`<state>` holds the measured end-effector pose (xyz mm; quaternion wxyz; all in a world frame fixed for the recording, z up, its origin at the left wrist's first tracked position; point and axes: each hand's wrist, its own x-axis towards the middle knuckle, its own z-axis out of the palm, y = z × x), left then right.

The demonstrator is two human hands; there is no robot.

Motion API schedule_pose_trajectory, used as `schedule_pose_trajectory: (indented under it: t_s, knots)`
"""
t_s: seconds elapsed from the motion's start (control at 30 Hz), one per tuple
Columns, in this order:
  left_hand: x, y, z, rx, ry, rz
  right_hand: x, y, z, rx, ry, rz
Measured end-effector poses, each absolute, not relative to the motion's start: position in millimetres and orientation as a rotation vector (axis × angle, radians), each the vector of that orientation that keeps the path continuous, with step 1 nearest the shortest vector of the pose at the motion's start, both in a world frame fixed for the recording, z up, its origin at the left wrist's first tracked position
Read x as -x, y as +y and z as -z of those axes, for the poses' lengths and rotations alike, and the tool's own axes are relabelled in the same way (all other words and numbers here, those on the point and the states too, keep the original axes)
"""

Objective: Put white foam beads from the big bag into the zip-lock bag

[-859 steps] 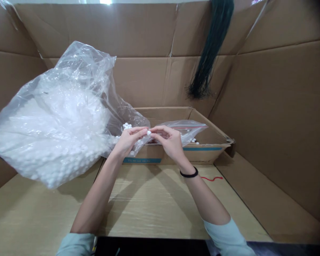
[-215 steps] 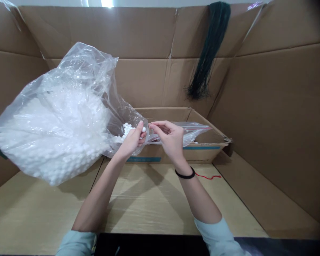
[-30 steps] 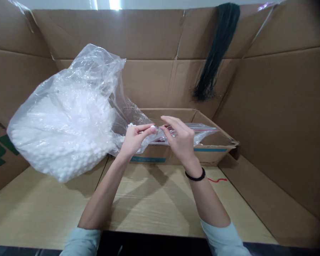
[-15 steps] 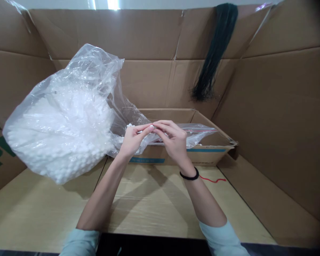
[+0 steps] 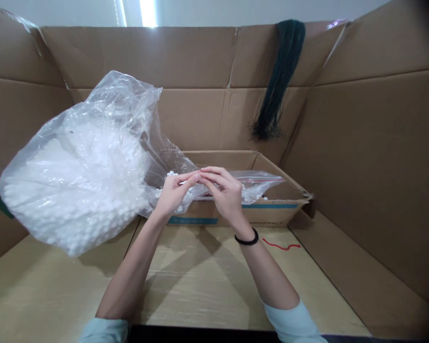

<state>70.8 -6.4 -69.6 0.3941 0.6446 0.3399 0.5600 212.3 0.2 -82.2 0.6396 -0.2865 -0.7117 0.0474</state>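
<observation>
My left hand (image 5: 172, 194) and my right hand (image 5: 224, 193) meet fingertip to fingertip above the near edge of a small open cardboard box (image 5: 271, 209). Both pinch the same small white foam ball, which the fingertips almost wholly hide. A large clear plastic bag (image 5: 78, 176) packed with white foam balls lies tilted to the left, its mouth reaching to my left hand. Several loose balls (image 5: 171, 174) show at that mouth. Behind my right hand, a small clear zip bag (image 5: 259, 181) with a red seal rests across the box.
Tall cardboard walls (image 5: 372, 157) enclose the tan work surface (image 5: 200, 286) on three sides. A dark green tassel bundle (image 5: 279, 81) hangs on the back wall. A short red thread (image 5: 281, 246) lies on the surface right of my right wrist.
One second ago my hands were slightly apart, the ball showing in my left fingertips. They have closed together and now pinch at one spot. The view has tilted up a little.
</observation>
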Motion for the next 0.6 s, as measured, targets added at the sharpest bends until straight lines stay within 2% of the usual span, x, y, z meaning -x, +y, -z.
schedule_pose_trajectory:
  t_s: [0.33, 0.6]
  knots:
    - [-76, -2, 75, -1.665, 0.867, -1.376, -220, -6, 75, 0.7, -1.61, 0.055]
    - [-71, 3, 75, -1.377, 1.079, -1.407, -279, 16, 68, 1.072, -1.456, 0.475]
